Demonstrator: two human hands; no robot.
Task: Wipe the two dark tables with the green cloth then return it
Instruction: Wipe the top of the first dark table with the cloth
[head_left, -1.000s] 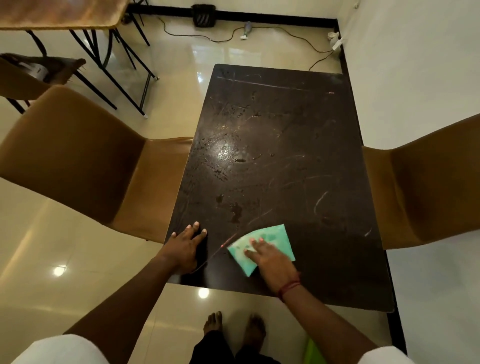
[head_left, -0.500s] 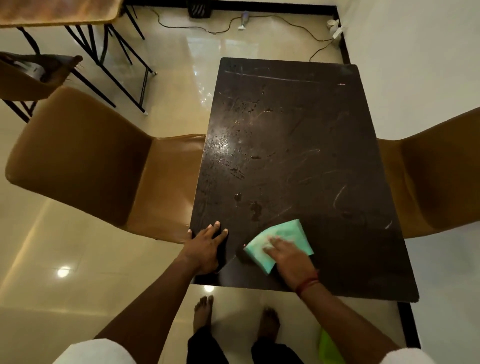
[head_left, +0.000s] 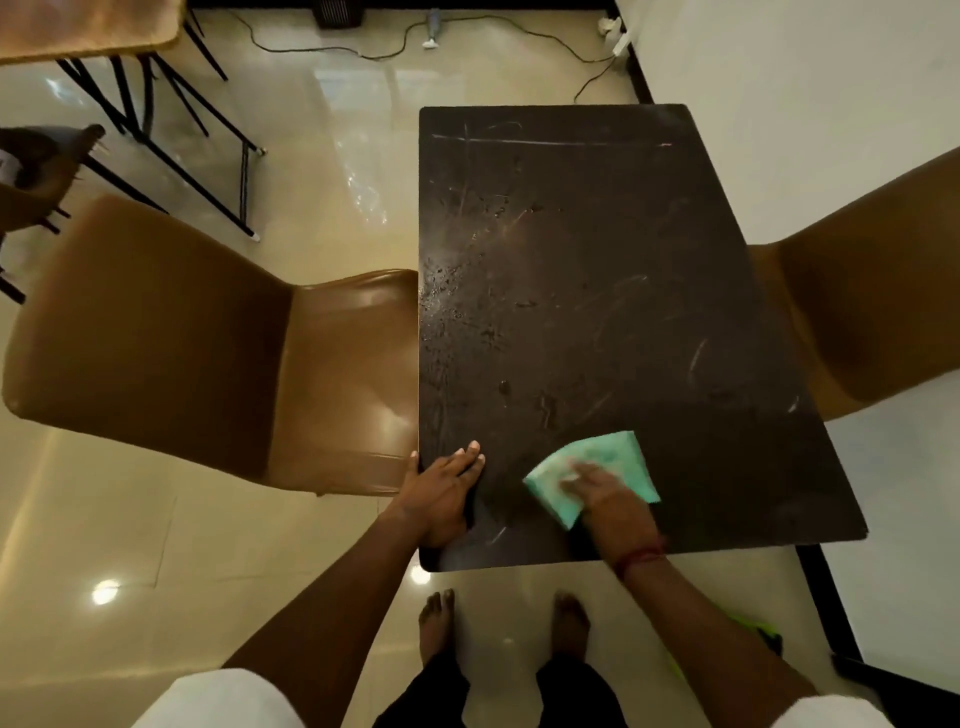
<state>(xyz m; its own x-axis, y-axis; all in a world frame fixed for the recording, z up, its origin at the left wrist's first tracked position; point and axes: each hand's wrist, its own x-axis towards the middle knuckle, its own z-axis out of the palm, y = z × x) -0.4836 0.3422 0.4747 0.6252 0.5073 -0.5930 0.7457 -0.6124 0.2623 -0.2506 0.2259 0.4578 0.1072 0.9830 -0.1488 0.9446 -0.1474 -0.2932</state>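
Observation:
A dark rectangular table (head_left: 582, 291) with scratches and wet smears stands in front of me. The green cloth (head_left: 613, 460) lies flat near the table's front edge, and my right hand (head_left: 608, 499) presses down on it with fingers spread over its near half. My left hand (head_left: 441, 491) rests flat on the table's front left corner, fingers together, holding nothing. Only one dark table is in view.
A brown leather chair (head_left: 208, 353) sits close against the table's left side, another brown chair (head_left: 872, 312) against the right. A white wall runs along the right. A wooden table with black legs (head_left: 88, 26) stands far left; cables (head_left: 467, 41) lie on the floor beyond.
The view has shifted so the table sits further right in frame. My right hand has slid the cloth slightly to the right along the front edge; the left hand stays at the corner.

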